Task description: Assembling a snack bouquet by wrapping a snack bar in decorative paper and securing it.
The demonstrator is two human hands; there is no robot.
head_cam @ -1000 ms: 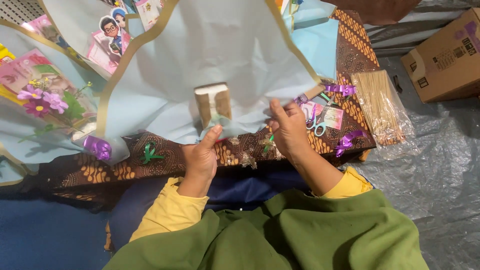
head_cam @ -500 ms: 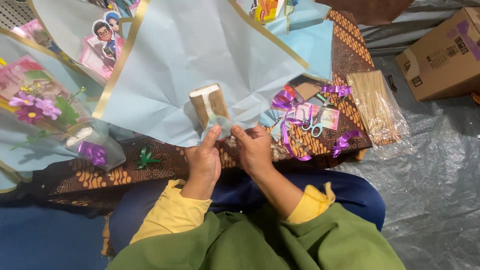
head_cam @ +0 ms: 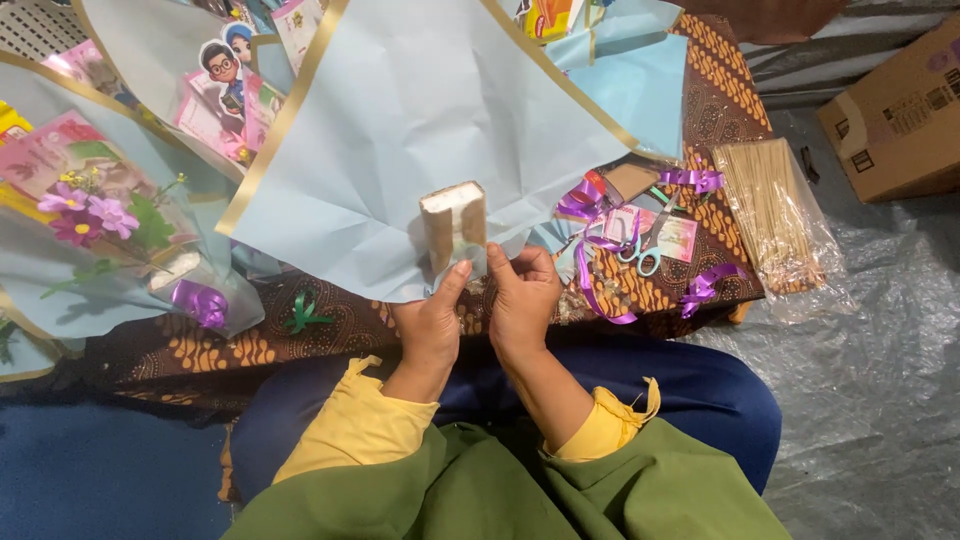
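My left hand and my right hand are side by side at the near edge of a low table covered in brown batik cloth. Between their fingertips they pinch the lower end of a small upright brown block wrapped in clear film. The block stands on a large pale blue paper sheet with a gold border. Both arms wear yellow sleeves under green cloth.
Purple ribbon and blue-handled scissors lie right of the hands. A clear bag of bamboo skewers lies further right, a cardboard box beyond it. A finished bouquet with purple flowers sits at left, a green bow near it.
My right hand came back from the ribbon area to the block and now pinches it beside my left hand. The view has shifted slightly.
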